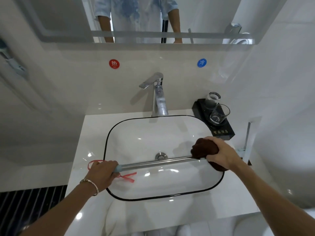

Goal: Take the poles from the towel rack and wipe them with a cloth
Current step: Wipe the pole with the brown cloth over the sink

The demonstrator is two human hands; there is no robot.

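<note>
Hands hold a polished tubular steel pole [156, 163] level above a white rectangular wash basin with a black rim [109, 133], the pole spanning the bowl from left to right and passing just in front of the round chrome drain [161, 156]. Left hand [102, 171]: fingers curled round the left end of the pole, beside a pale blue end cap [118, 168]; a thin red string [129, 176] trails from this end on both sides of the hand. A metal bangle [92, 184] sits on the left wrist. Right hand [219, 154]: fingers closed over a bunched dark brown cloth [202, 149], which wraps the right end of the pole at the right edge of the basin; the pole end under the cloth is hidden. The basin sits in a white countertop [88, 133]. A chrome single-lever faucet [158, 97] stands behind the basin at centre. To its right, a black rectangular tray [223, 130] carries two clear drinking glasses [219, 113]. On the wall above are a round red sticker [114, 63] to the left and a round blue sticker [202, 62] to the right. A wall mirror [51, 17] above reflects the person's forearms and a light shirt.
</note>
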